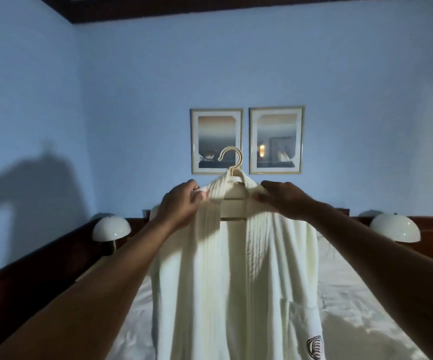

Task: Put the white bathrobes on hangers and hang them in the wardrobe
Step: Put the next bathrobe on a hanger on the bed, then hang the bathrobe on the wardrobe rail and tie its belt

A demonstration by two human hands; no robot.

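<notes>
While held up over white-sheeted bed (353,307) | white ribbed bathrobe (236,268) on cream plastic hanger (232,162) | left hand (179,203) pinches one shoulder | right hand (282,198) pinches other shoulder

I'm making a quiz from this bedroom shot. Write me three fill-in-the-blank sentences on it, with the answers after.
1. The white bathrobe hangs on a ____ whose hook shows above the collar.
2. Both hands, left hand and right hand, grip the robe at its ____.
3. On the wall behind hang ____ framed pictures.

Missing words: hanger; shoulders; two
</notes>
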